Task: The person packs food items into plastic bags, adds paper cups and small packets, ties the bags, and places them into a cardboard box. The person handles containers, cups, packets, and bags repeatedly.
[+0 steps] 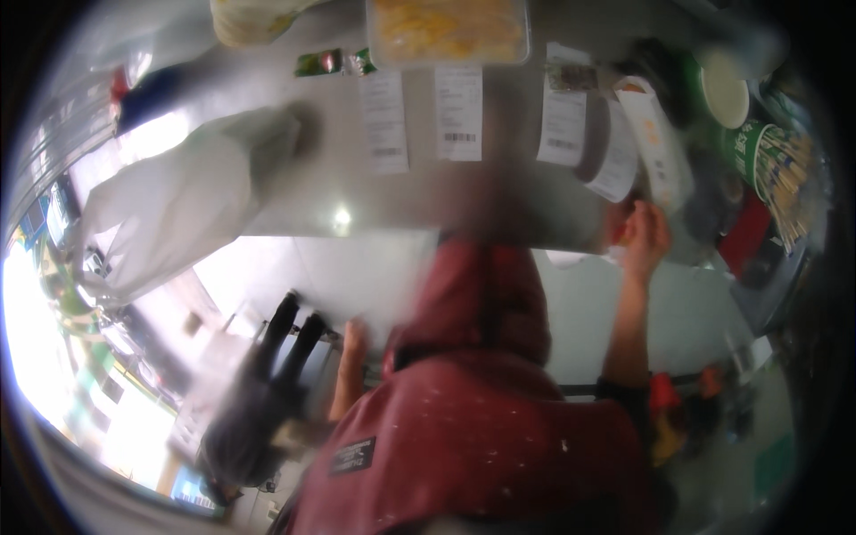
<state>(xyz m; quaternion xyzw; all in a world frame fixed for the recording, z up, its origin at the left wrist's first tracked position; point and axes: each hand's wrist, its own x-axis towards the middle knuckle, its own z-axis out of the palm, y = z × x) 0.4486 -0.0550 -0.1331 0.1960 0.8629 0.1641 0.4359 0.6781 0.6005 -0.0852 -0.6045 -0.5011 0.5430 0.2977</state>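
At the metal counter's [401, 207] near edge, on the right, my right hand [645, 234] has curled fingers beside a blurred red thing [620, 226]; whether it grips that thing is unclear. My left hand [354, 338] hangs low by my side, away from the counter, its fingers blurred. Just beyond my right hand lies a long white printed paper sleeve [652, 144]. Printed paper slips [458, 114] lie in a row across the counter, one curling up near the sleeve. Two small green packets [319, 63] rest left of a clear tub of yellow food [449, 30].
A white plastic bag [180, 194] stands at the counter's left. On the right are a green paper cup of wooden sticks [782, 174], a pale round container [724, 93] and a red object [745, 234]. A person in dark clothes [244, 428] is behind on the left.
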